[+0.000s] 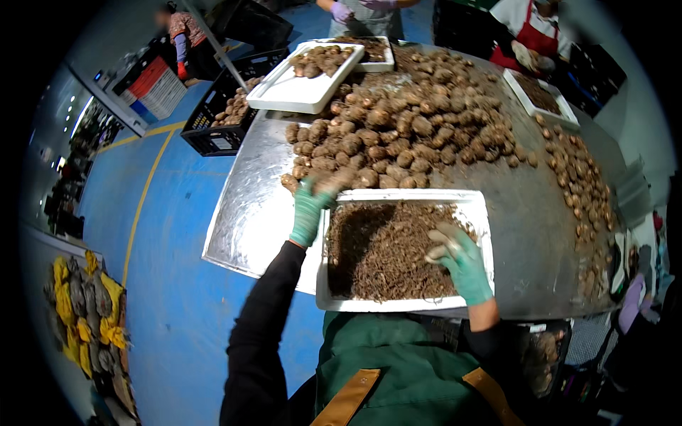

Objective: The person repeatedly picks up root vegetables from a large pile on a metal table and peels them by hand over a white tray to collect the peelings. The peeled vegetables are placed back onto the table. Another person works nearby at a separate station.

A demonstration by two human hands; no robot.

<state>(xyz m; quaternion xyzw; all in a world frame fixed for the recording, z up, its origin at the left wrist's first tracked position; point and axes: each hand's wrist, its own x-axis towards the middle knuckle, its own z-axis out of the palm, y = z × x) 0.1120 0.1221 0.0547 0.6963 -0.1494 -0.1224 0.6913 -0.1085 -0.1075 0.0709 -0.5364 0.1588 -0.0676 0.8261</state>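
My left hand (310, 206), in a green glove, reaches past the left rim of a white tray (405, 304) to the near edge of a heap of brown, hairy taro-like tubers (394, 125). Its fingers are blurred against the tubers, so its grip cannot be told. Over the right part of the tray is my right hand (462, 261), gloved too, with fingers bent and slightly spread above brown fibrous scrapings (397, 255). No tuber shows in it. The tray sits at the near edge of a metal table (533, 229).
More white trays (298, 98) stand at the table's far left, another (570, 120) at the far right. Small tubers (578, 181) line the right side. A black crate (213, 141) of tubers stands left of the table. Co-workers' gloved hands (341, 11) show across it.
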